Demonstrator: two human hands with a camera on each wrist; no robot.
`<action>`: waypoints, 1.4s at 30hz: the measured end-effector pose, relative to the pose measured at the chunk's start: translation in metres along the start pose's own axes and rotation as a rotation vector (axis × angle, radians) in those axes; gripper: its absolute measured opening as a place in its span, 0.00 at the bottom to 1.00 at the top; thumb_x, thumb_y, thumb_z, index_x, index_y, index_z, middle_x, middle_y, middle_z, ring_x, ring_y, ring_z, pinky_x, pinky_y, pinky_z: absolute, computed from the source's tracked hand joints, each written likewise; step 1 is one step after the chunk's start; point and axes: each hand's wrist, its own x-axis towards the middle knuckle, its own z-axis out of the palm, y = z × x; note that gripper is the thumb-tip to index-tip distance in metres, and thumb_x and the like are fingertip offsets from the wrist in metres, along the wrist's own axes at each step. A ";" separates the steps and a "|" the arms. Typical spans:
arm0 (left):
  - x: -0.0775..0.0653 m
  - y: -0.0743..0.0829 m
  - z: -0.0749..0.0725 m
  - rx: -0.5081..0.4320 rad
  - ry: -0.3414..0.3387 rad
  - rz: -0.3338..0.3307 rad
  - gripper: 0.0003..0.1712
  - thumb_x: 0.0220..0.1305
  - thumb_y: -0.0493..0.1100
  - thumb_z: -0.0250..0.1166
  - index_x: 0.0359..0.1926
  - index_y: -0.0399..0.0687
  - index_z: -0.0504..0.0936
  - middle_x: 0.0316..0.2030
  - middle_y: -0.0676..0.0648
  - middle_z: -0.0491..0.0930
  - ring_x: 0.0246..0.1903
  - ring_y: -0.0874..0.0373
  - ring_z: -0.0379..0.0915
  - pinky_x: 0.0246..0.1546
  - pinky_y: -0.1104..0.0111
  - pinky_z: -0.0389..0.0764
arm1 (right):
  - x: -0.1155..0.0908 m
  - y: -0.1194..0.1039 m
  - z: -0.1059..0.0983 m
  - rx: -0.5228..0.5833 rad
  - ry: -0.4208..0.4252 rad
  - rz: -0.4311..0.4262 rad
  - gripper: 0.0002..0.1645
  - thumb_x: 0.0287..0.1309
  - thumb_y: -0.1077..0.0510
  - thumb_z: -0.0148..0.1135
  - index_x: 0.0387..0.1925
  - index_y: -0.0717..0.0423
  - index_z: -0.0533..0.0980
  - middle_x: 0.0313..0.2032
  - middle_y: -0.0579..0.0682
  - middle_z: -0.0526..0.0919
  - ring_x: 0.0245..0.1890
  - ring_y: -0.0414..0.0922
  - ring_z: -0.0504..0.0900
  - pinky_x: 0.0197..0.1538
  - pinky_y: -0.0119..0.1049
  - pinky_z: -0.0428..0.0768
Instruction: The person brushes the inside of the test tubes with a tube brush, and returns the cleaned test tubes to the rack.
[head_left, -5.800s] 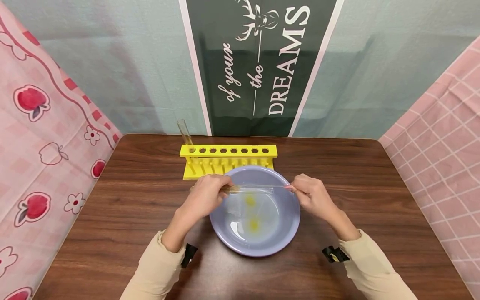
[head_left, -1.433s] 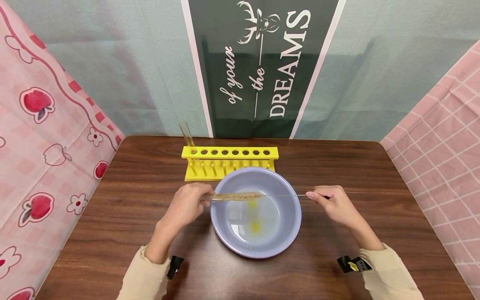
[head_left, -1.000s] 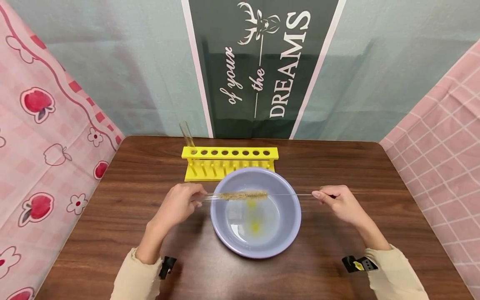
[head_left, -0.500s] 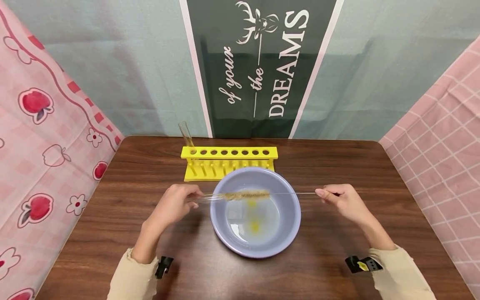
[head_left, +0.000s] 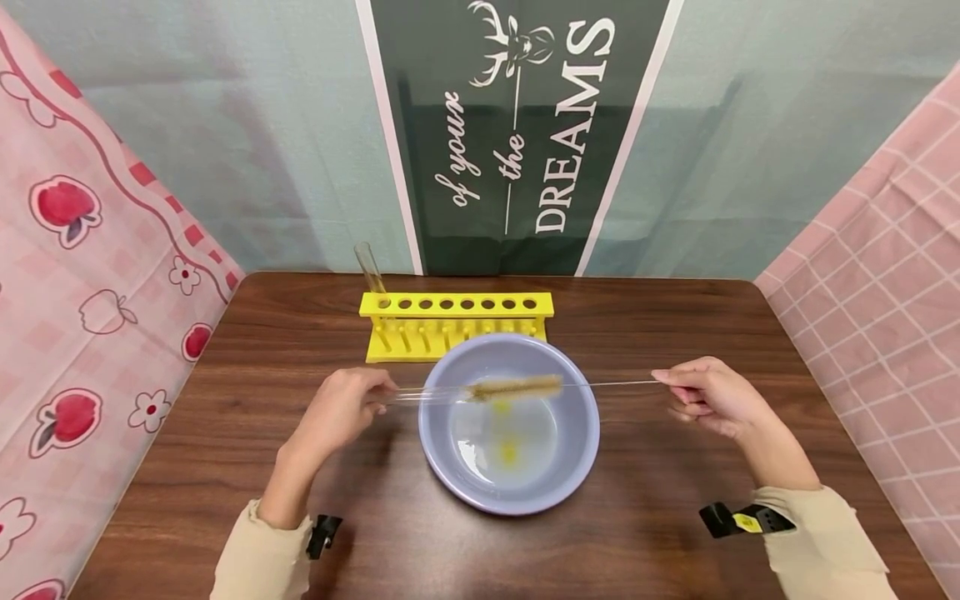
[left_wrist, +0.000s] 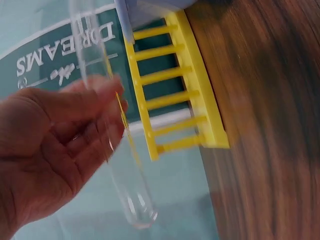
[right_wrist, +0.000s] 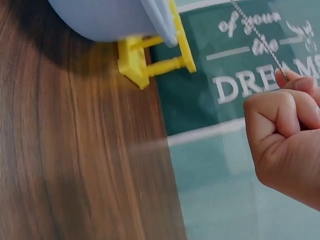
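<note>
My left hand [head_left: 341,412] holds a clear glass test tube [head_left: 427,395] level over the left rim of a lilac basin [head_left: 581,437]. In the left wrist view, thumb and fingers pinch the tube [left_wrist: 132,197] partway along, its rounded end pointing down past them. My right hand [head_left: 712,398], off to the basin's right, pinches the thin wire handle of a test tube brush [head_left: 517,387]. The brush's tan bristles lie over the basin, their left end right at the tube's mouth. Twisted wire [right_wrist: 260,37] runs from the fingertips in the right wrist view.
Behind the basin stands a yellow test tube rack [head_left: 457,305], with another glass tube [head_left: 369,268] leaning in its leftmost hole. Yellow spots [head_left: 508,452] show inside the basin. All stand on a dark wooden table [head_left: 675,325], with fabric hangings around it.
Both hands, together over the basin earlier, have moved apart. The brush has slid rightward out of the tube until its bristles show almost fully outside. The right hand has turned, showing more fingers.
</note>
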 end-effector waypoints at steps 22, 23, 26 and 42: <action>0.000 -0.019 0.008 -0.203 0.386 -0.210 0.15 0.42 0.28 0.70 0.34 0.36 0.77 0.31 0.41 0.77 0.33 0.48 0.76 0.33 0.57 0.75 | -0.014 0.038 -0.018 0.052 -0.100 -0.133 0.23 0.65 0.74 0.27 0.14 0.65 0.58 0.11 0.53 0.49 0.10 0.45 0.45 0.17 0.39 0.43; 0.003 -0.019 0.007 -0.211 0.404 -0.214 0.15 0.42 0.28 0.70 0.34 0.35 0.77 0.30 0.41 0.77 0.33 0.48 0.75 0.32 0.58 0.74 | -0.014 0.039 -0.017 0.061 -0.099 -0.135 0.23 0.65 0.74 0.26 0.14 0.66 0.58 0.11 0.53 0.49 0.10 0.45 0.45 0.18 0.39 0.43; 0.011 -0.018 0.005 -0.242 0.442 -0.244 0.15 0.43 0.28 0.70 0.34 0.35 0.78 0.30 0.40 0.79 0.32 0.49 0.76 0.31 0.59 0.73 | -0.013 0.043 -0.016 0.077 -0.091 -0.141 0.23 0.64 0.75 0.26 0.14 0.65 0.58 0.11 0.52 0.48 0.10 0.45 0.45 0.18 0.39 0.43; 0.063 0.003 -0.014 -0.361 0.486 -0.332 0.12 0.46 0.28 0.69 0.34 0.35 0.78 0.30 0.40 0.80 0.34 0.50 0.78 0.34 0.61 0.79 | -0.008 0.056 -0.006 0.072 -0.061 -0.149 0.23 0.65 0.74 0.29 0.14 0.65 0.59 0.10 0.53 0.50 0.10 0.46 0.46 0.18 0.40 0.44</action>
